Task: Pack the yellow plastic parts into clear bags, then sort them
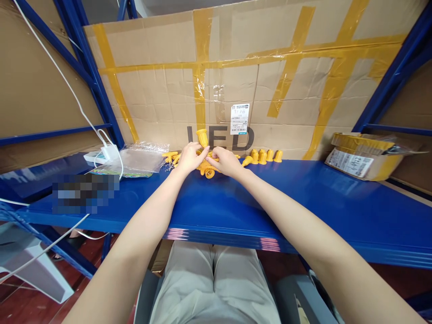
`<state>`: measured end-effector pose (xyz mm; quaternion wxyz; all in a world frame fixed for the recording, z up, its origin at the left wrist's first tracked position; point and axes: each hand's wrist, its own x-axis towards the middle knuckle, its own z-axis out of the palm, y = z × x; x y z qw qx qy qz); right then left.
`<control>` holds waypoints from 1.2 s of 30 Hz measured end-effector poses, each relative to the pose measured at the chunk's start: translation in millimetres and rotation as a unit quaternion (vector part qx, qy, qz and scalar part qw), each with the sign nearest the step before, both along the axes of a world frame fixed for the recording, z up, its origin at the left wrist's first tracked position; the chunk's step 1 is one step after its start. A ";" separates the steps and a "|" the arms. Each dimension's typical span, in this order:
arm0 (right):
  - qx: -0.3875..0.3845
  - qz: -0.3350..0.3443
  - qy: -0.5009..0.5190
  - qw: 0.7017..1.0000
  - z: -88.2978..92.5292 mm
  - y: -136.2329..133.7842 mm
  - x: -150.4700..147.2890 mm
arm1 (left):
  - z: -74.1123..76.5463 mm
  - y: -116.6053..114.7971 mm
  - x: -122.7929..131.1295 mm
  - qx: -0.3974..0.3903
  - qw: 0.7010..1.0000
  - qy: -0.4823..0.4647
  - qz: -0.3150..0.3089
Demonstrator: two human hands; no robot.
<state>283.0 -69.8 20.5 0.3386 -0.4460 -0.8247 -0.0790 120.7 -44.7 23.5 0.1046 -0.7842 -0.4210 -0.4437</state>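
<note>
My left hand (191,158) is closed around a yellow cup-shaped plastic part (202,137), its flared rim pointing up above my thumb. Right beside it my right hand (225,161) has its fingers curled in a pinch; what it holds, if anything, is hidden. Under and around both hands lies a pile of yellow plastic pieces (209,173), partly covered by the fingers. Small shiny metal bits (166,165) lie left of my left hand. To the right, several yellow caps (262,156) stand in a group at the back of the blue shelf.
Behind the blue shelf (209,211) stands a large taped cardboard sheet (162,99). An opened cardboard box (362,155) sits at the right. On the left are clear plastic bags (141,159), a white charger (109,154) with cables, and a blurred dark object (86,192).
</note>
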 end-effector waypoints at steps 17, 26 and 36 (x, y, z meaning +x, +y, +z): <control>0.209 -0.027 -0.129 0.969 11.0 -6.9 4.3 | 1.2 -15.4 10.3 0.009 0.988 0.147 0.046; 0.140 -0.084 -0.136 0.977 6.7 0.1 12.9 | 6.4 -23.5 14.2 0.039 0.990 0.128 0.039; 0.109 -0.106 -0.139 0.979 3.9 2.9 14.8 | 5.5 -19.2 7.0 0.026 0.992 0.078 0.098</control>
